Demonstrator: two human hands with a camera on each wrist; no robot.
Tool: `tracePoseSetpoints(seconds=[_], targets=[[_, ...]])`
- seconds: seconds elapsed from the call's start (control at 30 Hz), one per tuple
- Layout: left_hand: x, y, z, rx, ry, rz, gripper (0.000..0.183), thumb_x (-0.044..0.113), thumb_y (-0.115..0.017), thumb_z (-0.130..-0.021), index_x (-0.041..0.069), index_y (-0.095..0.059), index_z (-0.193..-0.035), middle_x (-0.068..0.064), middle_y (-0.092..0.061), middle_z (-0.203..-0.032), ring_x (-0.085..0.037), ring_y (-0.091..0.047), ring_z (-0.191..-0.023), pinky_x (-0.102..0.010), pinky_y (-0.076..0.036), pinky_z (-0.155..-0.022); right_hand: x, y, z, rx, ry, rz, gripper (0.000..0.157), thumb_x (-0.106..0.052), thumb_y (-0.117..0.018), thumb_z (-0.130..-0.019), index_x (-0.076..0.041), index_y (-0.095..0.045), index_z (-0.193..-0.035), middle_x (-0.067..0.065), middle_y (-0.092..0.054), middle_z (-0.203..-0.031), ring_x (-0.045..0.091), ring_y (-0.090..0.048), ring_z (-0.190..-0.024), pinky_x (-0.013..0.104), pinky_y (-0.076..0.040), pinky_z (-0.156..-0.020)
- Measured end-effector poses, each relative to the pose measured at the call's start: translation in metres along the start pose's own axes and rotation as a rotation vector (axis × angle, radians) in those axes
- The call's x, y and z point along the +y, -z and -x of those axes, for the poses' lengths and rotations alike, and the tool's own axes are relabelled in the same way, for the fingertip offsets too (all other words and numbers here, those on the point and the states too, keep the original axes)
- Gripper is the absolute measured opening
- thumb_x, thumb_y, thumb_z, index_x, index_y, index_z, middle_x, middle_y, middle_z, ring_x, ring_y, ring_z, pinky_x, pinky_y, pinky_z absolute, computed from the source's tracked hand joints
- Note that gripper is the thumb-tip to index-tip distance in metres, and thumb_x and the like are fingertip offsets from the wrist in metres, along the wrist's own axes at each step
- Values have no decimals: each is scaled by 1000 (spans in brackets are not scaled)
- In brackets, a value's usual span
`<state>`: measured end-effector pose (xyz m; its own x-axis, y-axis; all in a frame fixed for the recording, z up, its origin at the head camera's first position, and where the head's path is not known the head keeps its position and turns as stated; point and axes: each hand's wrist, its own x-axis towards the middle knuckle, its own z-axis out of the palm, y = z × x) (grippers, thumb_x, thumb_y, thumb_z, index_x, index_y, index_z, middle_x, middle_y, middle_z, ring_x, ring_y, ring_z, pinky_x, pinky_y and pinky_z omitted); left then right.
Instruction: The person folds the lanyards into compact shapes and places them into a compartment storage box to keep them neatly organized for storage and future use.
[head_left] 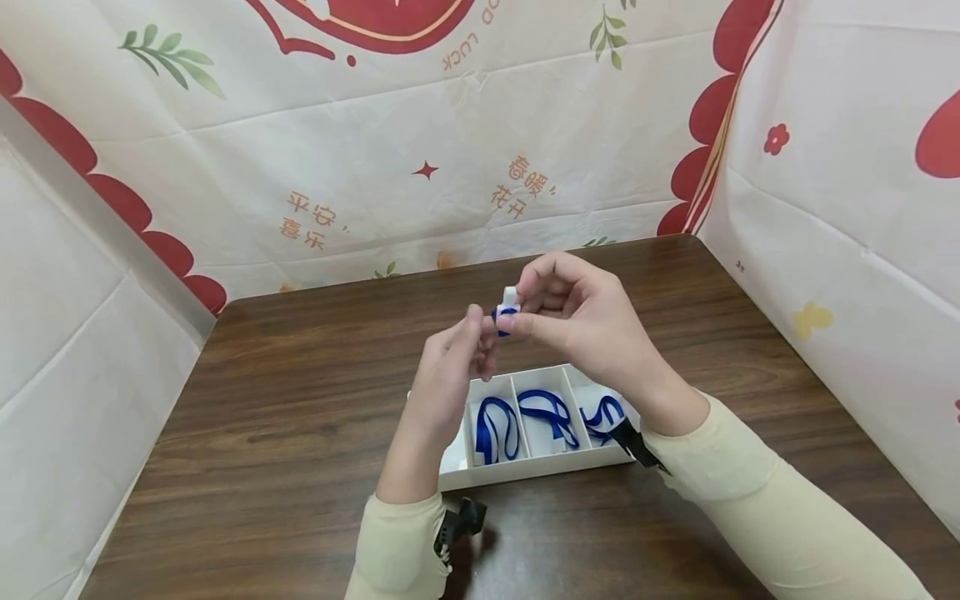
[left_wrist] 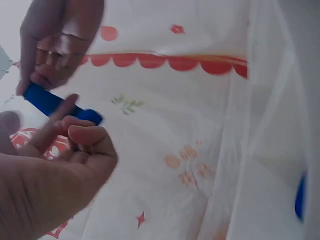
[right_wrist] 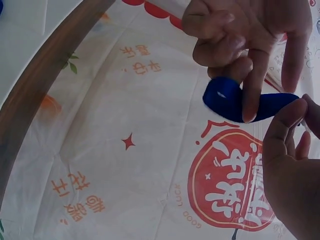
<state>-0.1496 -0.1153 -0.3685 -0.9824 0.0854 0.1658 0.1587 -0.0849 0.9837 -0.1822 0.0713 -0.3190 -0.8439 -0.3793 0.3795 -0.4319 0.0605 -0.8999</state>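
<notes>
Up above a white divided box, my right hand (head_left: 592, 321) pinches the end of a blue lanyard (right_wrist: 225, 100) between thumb and fingertips. A small white end piece (head_left: 510, 296) stands up from that pinch. My left hand (head_left: 442, 367) faces it, with the blue strap between its fingers. In the right wrist view one left finger lies straight across the strap while others curl behind it, and the strap's end bends round in a loop. The left thumb stands away from the strap.
The white box (head_left: 536, 473) sits on a brown wooden table (head_left: 300, 400) below my hands. Its compartments hold coiled blue lanyards (head_left: 551, 408), and my left forearm hides its left end. Printed white cloth (head_left: 375, 150) hangs behind and at both sides.
</notes>
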Motion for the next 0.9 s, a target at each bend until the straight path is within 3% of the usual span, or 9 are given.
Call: tracePoseSetpoints(seconds=[0.1,0.17,0.4,0.57,0.73,0.8,0.9], targets=[[5,-4,-4,81,100,188,39,32,-52,-112,11,-71,-84,2,-55,-76,-15,-49,-71,-26,-41,-66,2,-2,3,-42,7,30,31,2,-86,-85,-6,-67,-107,5,-71,-95,21,-73,-82,27,-64,-76],[7,-5,-7,125,130,246,36,29,-58,-110,15,-72,-80,3,-57,-73,-13,-50,-69,-25,-41,-65,4,-3,4,-70,18,53,31,3,-87,-85,-6,-67,-106,6,-72,-95,21,-74,-81,27,-65,-75],[10,-2,-13,221,126,169,21,21,-68,-105,4,-78,-101,3,-64,-75,-15,-58,-69,-26,-51,-66,11,-5,7,-140,86,108,28,4,-87,-84,-6,-69,-103,6,-73,-92,20,-72,-78,27,-65,-74],[12,1,-17,207,122,111,26,21,-66,-106,-2,-75,-117,0,-70,-90,-13,-67,-77,-26,-59,-71,16,-5,8,-201,173,203,28,5,-88,-82,-9,-71,-100,1,-74,-91,14,-71,-81,27,-66,-79],[7,8,-22,176,83,104,25,6,-58,-106,2,-72,-127,-6,-75,-101,-14,-70,-85,-28,-59,-76,19,-6,10,-214,217,271,29,3,-90,-80,-10,-72,-99,-2,-75,-90,9,-70,-82,26,-65,-80],[4,13,-24,151,56,127,27,2,-56,-106,3,-69,-129,-7,-74,-106,-13,-68,-85,-26,-57,-76,19,-6,10,-217,215,266,28,1,-90,-81,-10,-72,-99,-2,-74,-90,10,-70,-81,26,-65,-79],[0,20,-27,120,49,242,22,-2,-54,-106,7,-65,-122,-6,-75,-104,-10,-64,-76,-21,-51,-69,19,-5,12,-209,220,250,27,1,-90,-81,-11,-72,-98,-2,-75,-90,10,-71,-82,26,-66,-78]])
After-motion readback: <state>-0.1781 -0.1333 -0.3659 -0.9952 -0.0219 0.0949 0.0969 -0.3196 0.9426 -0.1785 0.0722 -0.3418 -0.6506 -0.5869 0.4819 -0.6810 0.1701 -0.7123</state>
